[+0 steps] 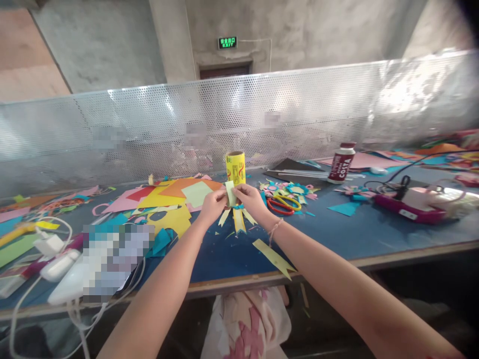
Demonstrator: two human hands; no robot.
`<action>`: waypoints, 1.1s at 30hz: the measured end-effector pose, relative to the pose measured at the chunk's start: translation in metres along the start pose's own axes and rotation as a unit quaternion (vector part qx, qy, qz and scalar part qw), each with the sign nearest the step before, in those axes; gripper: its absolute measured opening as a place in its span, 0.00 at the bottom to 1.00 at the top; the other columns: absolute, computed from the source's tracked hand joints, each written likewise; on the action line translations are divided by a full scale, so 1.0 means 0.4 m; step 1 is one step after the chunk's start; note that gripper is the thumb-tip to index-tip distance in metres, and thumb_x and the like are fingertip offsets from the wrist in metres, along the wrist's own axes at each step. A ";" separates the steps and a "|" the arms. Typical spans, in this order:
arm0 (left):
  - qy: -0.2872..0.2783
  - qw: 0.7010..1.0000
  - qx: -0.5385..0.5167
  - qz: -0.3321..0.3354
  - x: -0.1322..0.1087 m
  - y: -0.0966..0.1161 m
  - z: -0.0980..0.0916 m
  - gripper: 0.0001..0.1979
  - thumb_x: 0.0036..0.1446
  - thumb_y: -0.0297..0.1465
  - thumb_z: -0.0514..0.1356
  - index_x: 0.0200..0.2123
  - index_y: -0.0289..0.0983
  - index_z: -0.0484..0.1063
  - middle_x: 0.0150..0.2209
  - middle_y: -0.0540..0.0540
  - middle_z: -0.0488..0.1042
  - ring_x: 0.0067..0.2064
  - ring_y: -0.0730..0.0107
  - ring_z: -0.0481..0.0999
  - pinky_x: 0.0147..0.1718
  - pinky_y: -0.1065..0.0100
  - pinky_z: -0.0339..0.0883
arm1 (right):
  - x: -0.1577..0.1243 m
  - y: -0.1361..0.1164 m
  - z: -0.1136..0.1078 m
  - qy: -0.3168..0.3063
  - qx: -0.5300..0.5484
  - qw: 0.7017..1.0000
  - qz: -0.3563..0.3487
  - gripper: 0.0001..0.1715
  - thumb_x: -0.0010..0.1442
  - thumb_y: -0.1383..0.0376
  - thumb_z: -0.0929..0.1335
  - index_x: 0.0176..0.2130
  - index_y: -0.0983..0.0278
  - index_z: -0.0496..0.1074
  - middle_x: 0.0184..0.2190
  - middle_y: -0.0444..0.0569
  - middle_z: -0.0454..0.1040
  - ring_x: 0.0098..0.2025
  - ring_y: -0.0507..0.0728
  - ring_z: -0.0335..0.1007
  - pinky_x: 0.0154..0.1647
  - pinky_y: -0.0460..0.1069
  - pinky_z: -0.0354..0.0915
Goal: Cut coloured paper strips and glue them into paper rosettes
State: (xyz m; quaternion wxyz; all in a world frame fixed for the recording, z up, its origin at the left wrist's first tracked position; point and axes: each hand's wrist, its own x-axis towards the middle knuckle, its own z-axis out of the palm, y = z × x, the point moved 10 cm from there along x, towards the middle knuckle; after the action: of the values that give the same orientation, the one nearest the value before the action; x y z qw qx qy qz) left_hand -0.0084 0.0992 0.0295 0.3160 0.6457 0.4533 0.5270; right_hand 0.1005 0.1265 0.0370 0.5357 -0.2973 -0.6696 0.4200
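Note:
My left hand (214, 205) and my right hand (251, 200) meet over the blue table, fingers closed in a pinch. Between them stands a small pale green paper strip (229, 192), gripped from both sides. Just below the fingertips lie pale yellow paper ribbon tails (239, 223) with notched ends and a bit of blue at their top; how these join the strip is hidden. A yellow printed cylinder (236, 167) stands upright behind my hands. Scissors with red and yellow handles (285, 204) rest to the right. One loose notched paper ribbon (274, 258) overhangs the front edge.
Coloured paper sheets (170, 192) spread to the left. Paper scraps (295, 189) and a dark red bottle (342, 163) are on the right. Power strips (409, 207) with cables occupy both sides, near a blurred-out device (116, 262). A perforated metal screen (149, 124) borders the back.

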 end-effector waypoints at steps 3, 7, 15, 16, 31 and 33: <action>-0.003 1.000 0.006 0.006 0.000 0.002 0.001 0.13 0.54 0.31 0.55 0.38 0.34 0.77 0.33 0.45 0.78 0.31 0.70 0.76 0.31 0.69 0.73 | 0.000 0.004 0.001 -0.002 0.008 1.000 0.009 0.20 0.47 0.50 0.68 0.23 0.63 0.64 0.15 0.40 0.62 0.19 0.48 0.58 0.22 0.46 0.57; -0.004 1.000 -0.002 0.002 -0.002 0.001 0.003 0.13 0.54 0.32 0.55 0.39 0.34 0.76 0.34 0.44 0.78 0.31 0.69 0.76 0.30 0.69 0.73 | 0.002 0.008 0.003 -0.007 0.009 1.000 0.013 0.21 0.47 0.49 0.68 0.22 0.62 0.63 0.14 0.39 0.61 0.18 0.48 0.58 0.21 0.46 0.56; -0.005 1.000 0.009 0.018 -0.003 0.012 0.005 0.13 0.54 0.30 0.56 0.41 0.35 0.76 0.33 0.45 0.78 0.28 0.71 0.75 0.29 0.70 0.72 | 0.004 0.007 0.000 -0.006 0.009 1.000 0.004 0.23 0.48 0.47 0.68 0.22 0.62 0.62 0.14 0.39 0.61 0.18 0.48 0.57 0.20 0.46 0.55; -0.006 1.000 0.012 0.021 -0.004 0.013 0.006 0.13 0.54 0.30 0.56 0.41 0.35 0.76 0.32 0.45 0.78 0.28 0.71 0.75 0.28 0.71 0.72 | 0.004 0.006 0.000 -0.007 0.008 1.000 0.004 0.23 0.47 0.47 0.68 0.22 0.62 0.62 0.14 0.39 0.61 0.18 0.48 0.57 0.20 0.46 0.55; -0.013 1.000 0.011 0.016 -0.004 0.005 0.012 0.16 0.55 0.31 0.55 0.46 0.35 0.74 0.33 0.44 0.78 0.29 0.70 0.76 0.28 0.71 0.71 | 0.006 0.010 -0.007 -0.008 -0.013 1.000 0.013 0.22 0.47 0.49 0.68 0.20 0.62 0.61 0.13 0.39 0.59 0.18 0.47 0.53 0.20 0.46 0.51; -0.013 1.000 0.020 0.018 -0.004 0.006 0.012 0.16 0.55 0.30 0.55 0.46 0.35 0.74 0.33 0.44 0.78 0.28 0.70 0.76 0.27 0.71 0.70 | 0.008 0.015 -0.008 -0.008 -0.019 1.000 0.016 0.22 0.47 0.48 0.68 0.20 0.62 0.61 0.14 0.39 0.58 0.18 0.47 0.53 0.21 0.46 0.51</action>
State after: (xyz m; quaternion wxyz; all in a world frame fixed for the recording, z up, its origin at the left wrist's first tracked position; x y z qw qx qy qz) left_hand -0.0030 0.0971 0.0297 0.2992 0.6666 0.4479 0.5153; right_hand 0.1026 0.1329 0.0334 0.5175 -0.3147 -0.6770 0.4181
